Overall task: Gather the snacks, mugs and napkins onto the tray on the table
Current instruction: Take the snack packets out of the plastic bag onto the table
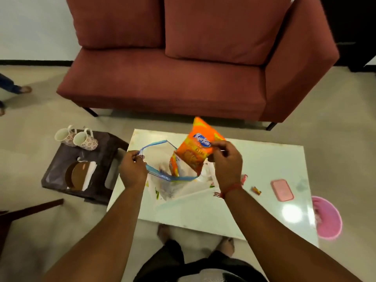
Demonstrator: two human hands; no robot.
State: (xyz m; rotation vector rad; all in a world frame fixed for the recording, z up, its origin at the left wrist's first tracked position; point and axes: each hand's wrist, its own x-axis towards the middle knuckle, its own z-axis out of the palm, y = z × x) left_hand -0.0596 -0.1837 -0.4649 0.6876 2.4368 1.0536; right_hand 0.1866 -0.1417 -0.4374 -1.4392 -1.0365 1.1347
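My right hand [225,161] grips an orange snack packet [198,147], tilted over the mouth of a clear zip bag [160,157] with a blue rim. My left hand [133,169] pinches that bag's left rim and holds it open above the white table [254,200]. Another orange packet [174,166] shows inside the bag. Two floral mugs [76,137] lie on their sides on a dark stool [101,151] left of the table. White napkins [89,174] and brown round coasters [78,176] lie on the stool too. Which object is the tray, I cannot tell.
A pink flat case [281,190] and a small wrapped sweet [256,190] lie on the table's right side. A pink basin [328,217] sits on the floor by the right edge. A red sofa [173,78] stands beyond the table. Another person's feet [24,89] are at far left.
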